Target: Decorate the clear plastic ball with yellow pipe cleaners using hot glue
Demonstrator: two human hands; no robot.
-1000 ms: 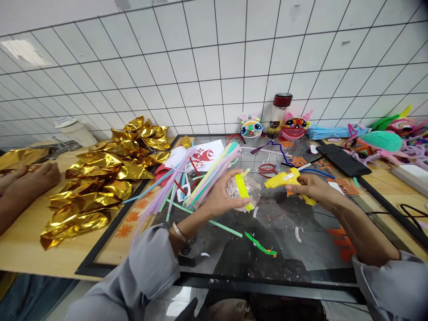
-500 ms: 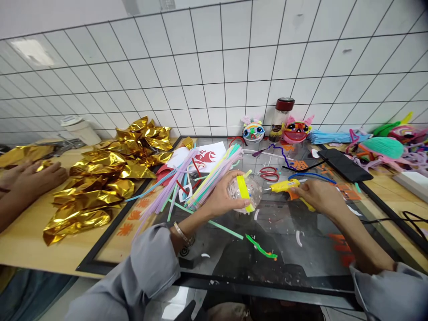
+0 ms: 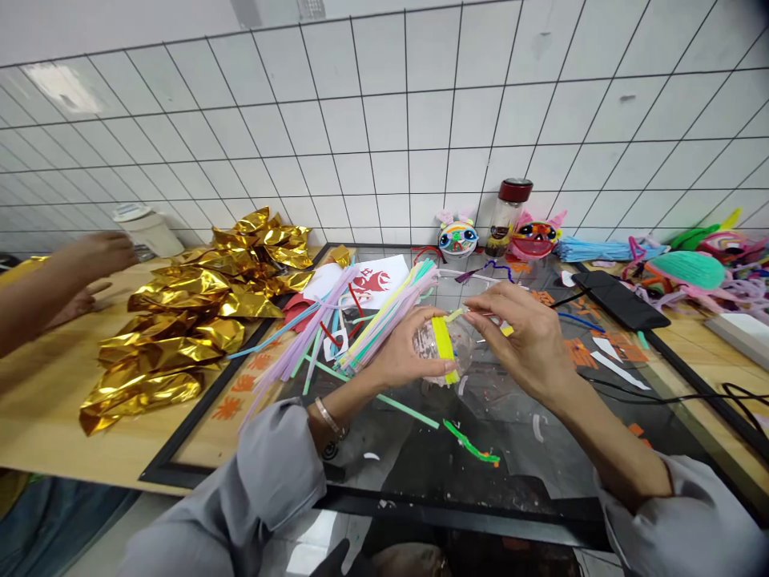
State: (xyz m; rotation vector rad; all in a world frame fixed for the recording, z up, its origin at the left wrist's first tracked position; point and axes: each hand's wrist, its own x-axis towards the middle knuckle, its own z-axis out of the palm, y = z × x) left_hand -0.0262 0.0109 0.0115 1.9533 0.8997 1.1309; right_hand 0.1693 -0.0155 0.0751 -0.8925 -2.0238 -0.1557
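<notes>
My left hand is wrapped round a clear, rounded plastic piece that looks like part of a bottle. A bright yellow pipe cleaner runs round it as a band, its loose end sticking out at the top. With thumb and forefinger, my right hand pinches that loose end. A bit of the yellow glue gun shows behind my right fingers; most of it is hidden. Red-handled scissors are hidden too. A green pipe cleaner lies on the dark tabletop in front.
Bundled pastel pipe cleaners lie left of my hands, beside crumpled gold foil. Two decorated animal heads and a jar stand by the wall. A phone and a black cable are at right. Another person's hands are at left.
My right hand has let go of the glue gun and moved left to the yellow pipe cleaner's end. My left hand still holds the plastic piece. The other person's hand has risen.
</notes>
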